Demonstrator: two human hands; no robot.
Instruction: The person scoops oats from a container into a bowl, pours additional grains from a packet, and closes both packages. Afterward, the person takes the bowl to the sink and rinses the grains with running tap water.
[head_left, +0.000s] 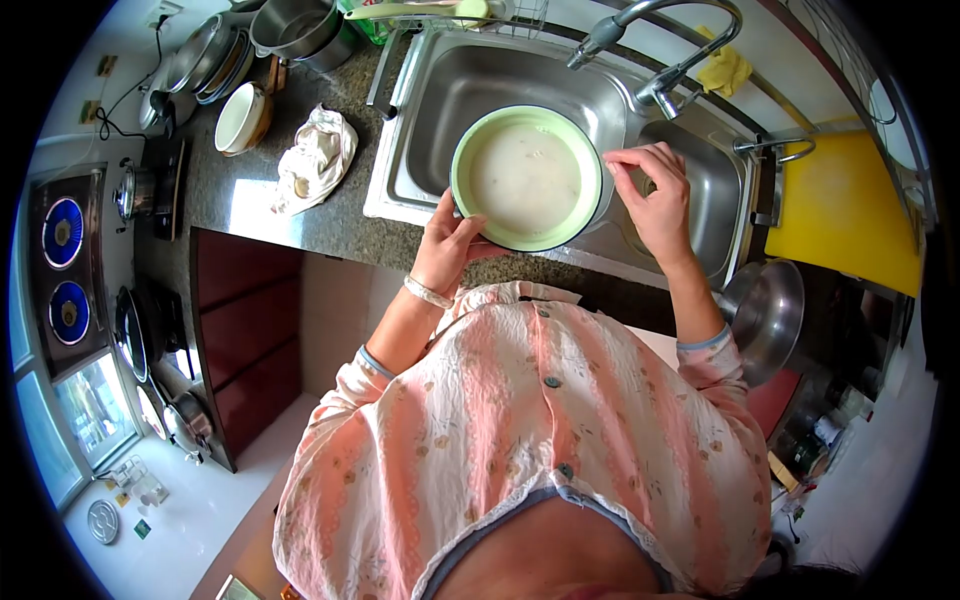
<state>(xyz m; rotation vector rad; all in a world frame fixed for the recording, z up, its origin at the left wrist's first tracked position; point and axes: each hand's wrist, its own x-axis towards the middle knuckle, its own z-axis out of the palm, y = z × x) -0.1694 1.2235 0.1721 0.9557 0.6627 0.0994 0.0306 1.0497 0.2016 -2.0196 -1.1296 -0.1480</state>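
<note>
A pale green bowl (pixel 465 188) filled with cloudy whitish liquid is over the front edge of the steel sink (pixel 440 95). My left hand (pixel 452 240) grips its lower left rim, thumb on the edge and fingers underneath. To the right of the bowl, my right hand (pixel 655 195) is raised over the smaller basin, its thumb and forefinger pinched close together near the rim. Whatever may be between those fingertips is too small to make out.
The faucet (pixel 660 85) arches over the sink's back. A crumpled cloth (pixel 318 160), a white bowl (pixel 240 118) and stacked pots (pixel 300 30) occupy the left counter. At right are a yellow board (pixel 845 205) and a steel basin (pixel 775 320).
</note>
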